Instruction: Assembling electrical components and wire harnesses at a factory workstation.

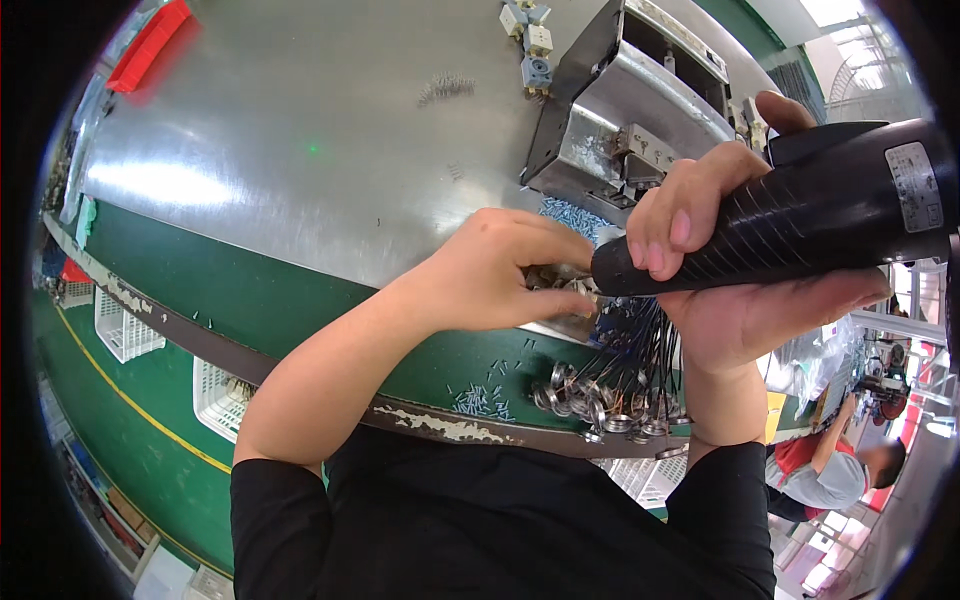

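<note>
My right hand is wrapped round a thick black electric screwdriver with a ridged grip and a pale label. Its narrower end points left, toward my left hand. The thumb and fingers of that hand curl around small metal parts beside the tool's end. What exactly they grip is partly hidden. Close by lies a heap of small bluish screws. Below the tool, a bundle of black wires with round metal rings spreads along the table's near edge.
A metal fixture box stands at the back right, with several pale socket-like blocks beside it. Loose screws lie on the green mat. A red bin sits far left, white baskets below. Another person works at right.
</note>
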A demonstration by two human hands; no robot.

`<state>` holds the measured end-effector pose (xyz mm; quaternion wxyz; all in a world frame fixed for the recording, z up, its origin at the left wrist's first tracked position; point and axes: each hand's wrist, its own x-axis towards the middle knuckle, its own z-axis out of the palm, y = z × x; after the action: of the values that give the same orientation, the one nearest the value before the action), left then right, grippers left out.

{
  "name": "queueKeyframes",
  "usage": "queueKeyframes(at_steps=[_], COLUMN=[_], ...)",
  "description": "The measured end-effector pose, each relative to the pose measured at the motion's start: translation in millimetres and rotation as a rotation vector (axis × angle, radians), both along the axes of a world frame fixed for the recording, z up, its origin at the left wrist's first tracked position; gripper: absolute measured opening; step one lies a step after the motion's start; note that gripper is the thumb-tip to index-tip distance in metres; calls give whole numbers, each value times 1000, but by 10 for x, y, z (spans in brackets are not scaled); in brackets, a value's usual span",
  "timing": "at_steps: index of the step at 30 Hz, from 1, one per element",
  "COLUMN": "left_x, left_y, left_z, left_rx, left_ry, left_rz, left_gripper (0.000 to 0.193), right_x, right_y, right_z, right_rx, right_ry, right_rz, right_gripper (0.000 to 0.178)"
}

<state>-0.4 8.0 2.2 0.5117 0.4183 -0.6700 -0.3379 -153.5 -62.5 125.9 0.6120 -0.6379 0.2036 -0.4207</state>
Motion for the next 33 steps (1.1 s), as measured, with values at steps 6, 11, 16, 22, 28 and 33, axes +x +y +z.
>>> queueKeyframes(at_steps=[6, 11, 16, 22, 28, 33], left_x=[32, 25, 8, 12, 6, 4], left_y=[-14, -2, 0, -21, -27, -23], left_z=[49, -32, -60, -35, -98, -102], left_rx=[108, 124, 116, 110, 76, 69], left_ry=[-102, -108, -118, -139, -139, -119], left_rz=[-120, -117, -97, -127, -108, -115], left_gripper=[35, 33, 34, 34, 35, 36], right_x=[-54, -21, -24, -79, -129, -167], right_y=[-79, 20, 40, -121, -114, -129], right_z=[-208, -199, -270, -440, -328, -227], right_rx=[-21, 4, -17, -194, -111, -68], right_ry=[-47, 36, 67, -216, -128, -57], right_rz=[87, 47, 39, 384, 369, 338], right_gripper=[129, 129, 128, 111, 108, 113])
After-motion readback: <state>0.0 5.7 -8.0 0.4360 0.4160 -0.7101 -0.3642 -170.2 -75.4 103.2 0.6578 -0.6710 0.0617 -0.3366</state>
